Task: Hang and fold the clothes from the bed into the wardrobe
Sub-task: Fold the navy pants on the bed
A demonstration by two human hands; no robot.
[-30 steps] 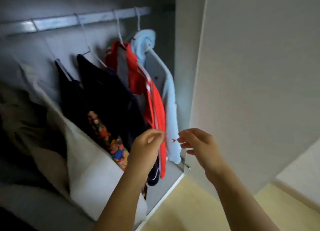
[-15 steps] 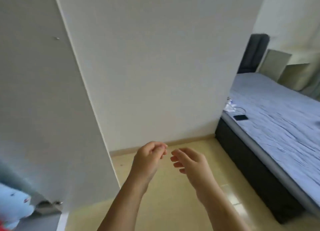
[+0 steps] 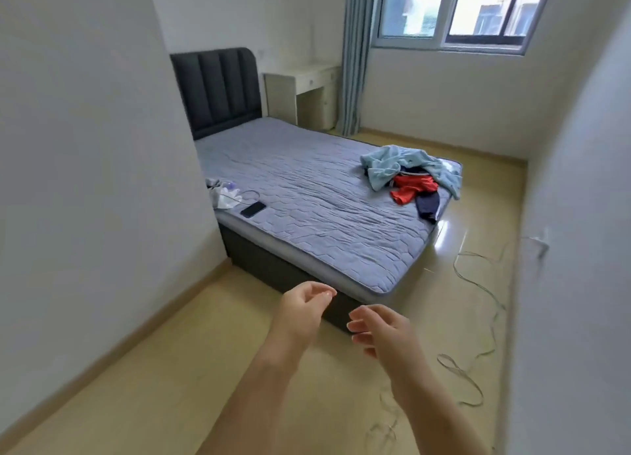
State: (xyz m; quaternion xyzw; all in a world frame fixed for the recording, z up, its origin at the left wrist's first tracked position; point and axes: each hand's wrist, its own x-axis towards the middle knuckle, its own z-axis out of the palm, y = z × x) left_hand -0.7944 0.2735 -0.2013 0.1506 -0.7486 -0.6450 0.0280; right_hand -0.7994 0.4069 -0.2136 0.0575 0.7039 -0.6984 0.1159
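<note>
Both hands hang empty over the floor at the near corner of the bed (image 3: 307, 195), fingers loosely curled and spread, pinching nothing. The remaining clothes (image 3: 415, 178) sit in one heap at the far right corner of the mattress, well apart from either grip, ahead and off to the right. A pale blue garment (image 3: 386, 168) drapes over the top, with a red piece (image 3: 411, 190) and a dark navy one (image 3: 427, 205) trailing toward the mattress edge beneath it. The right hand (image 3: 384, 331) lies on the heap's side and somewhat nearer; the left hand (image 3: 302, 309) is further over. The next move probably calls for walking along the bed's right side before reaching. A phone (image 3: 253, 210) lies near the left edge, clear of the heap.
</note>
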